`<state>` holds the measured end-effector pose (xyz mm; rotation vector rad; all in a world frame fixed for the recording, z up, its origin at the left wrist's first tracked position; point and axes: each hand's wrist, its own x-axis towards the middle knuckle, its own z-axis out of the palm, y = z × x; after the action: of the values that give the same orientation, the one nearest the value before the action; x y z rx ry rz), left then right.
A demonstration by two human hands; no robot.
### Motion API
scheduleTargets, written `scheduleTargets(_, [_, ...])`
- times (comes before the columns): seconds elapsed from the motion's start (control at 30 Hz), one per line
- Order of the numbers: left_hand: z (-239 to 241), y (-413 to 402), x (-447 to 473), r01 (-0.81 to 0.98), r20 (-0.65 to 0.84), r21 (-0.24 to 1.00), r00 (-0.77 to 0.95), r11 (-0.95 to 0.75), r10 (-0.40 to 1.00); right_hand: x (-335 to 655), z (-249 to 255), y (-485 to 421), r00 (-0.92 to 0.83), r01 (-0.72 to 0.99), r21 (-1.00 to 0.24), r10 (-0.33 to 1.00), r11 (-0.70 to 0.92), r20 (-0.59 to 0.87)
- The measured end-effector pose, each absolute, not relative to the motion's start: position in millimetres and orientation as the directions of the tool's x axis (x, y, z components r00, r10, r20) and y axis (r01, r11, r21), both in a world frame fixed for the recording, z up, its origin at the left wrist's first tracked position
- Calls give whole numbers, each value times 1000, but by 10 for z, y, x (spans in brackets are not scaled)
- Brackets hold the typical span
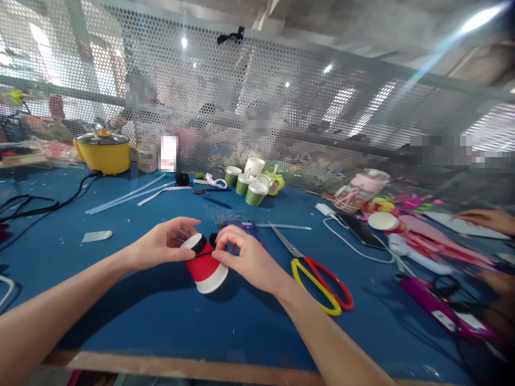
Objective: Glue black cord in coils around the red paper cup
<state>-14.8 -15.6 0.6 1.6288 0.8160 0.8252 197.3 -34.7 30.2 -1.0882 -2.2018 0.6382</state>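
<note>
Low over the blue table, a small red and white cup (206, 268) is tilted between my hands, its narrow end up and to the left. A black band circles it near that end, and a thin black cord crosses the red part. My left hand (164, 244) grips the cup's upper left side with curled fingers. On the other side, the fingertips of my right hand (241, 252) pinch the black cord against the cup. A dark fuzzy ball (213, 239) shows just behind. Beyond my right hand lies a blue glue gun (245, 227), partly hidden by it.
Scissors (317, 279) with red and yellow handles lie right of my forearm. Several green-and-white cups (256, 191), pliers (213, 198) and a yellow pot (103, 153) stand or lie further back. A phone (360, 230), a purple power strip (442, 308) and another person's hand (485, 220) are at right.
</note>
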Motion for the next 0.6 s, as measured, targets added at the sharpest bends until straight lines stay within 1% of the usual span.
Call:
scheduleTargets(0.07, [2,-159,-144,92,98,980,540,-174,836,1969,290,-374,-489,540,-634,819,554,299])
scheduleTargets(0.2, [8,-171,-136,86,82,984,563,-157,822,1971,291,-404,-413,599,-598,846,532,338])
scheduleTargets(0.33, [4,-199,-115,59,78,989,586,-138,806,1949,297,-407,-395,668,-500,833,550,389])
scheduleTargets(0.43, [-9,-222,-102,36,80,991,602,-127,795,1937,280,-388,-409,683,-441,805,582,429])
scheduleTargets(0.5, [-14,-233,-96,17,86,992,608,-121,789,1932,271,-376,-416,681,-437,802,588,430])
scheduleTargets(0.6, [-19,-245,-88,-17,104,993,616,-119,781,1925,271,-370,-415,671,-467,814,576,407])
